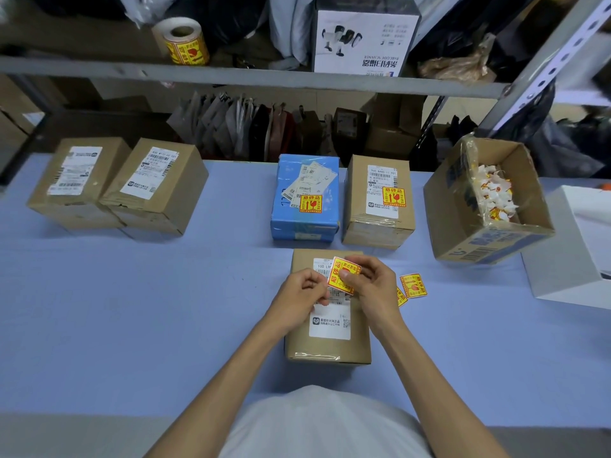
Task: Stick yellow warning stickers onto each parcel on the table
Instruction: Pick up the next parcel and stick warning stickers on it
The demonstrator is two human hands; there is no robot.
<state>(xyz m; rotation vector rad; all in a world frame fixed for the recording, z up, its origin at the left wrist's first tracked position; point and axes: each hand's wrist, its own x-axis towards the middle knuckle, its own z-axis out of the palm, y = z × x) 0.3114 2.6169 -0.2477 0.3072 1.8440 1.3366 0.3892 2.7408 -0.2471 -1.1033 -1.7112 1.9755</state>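
Note:
Both my hands hold one yellow warning sticker (342,274) just above a brown parcel (327,342) in front of me. My right hand (372,285) pinches its middle with the thumb on top; my left hand (305,294) pinches its lower left edge. Two more loose stickers (412,286) lie on the blue table (132,309) right of that parcel. Behind it, a blue parcel (305,219) and a brown parcel (378,226) each carry a yellow sticker. Two brown parcels (79,183) (158,190) at the far left bear only white labels.
An open cardboard box (489,233) holding crumpled sticker backings stands tilted at the right, next to a white box (568,252). On the shelf above sit a roll of yellow stickers (185,41) and a barcode scanner box (360,44).

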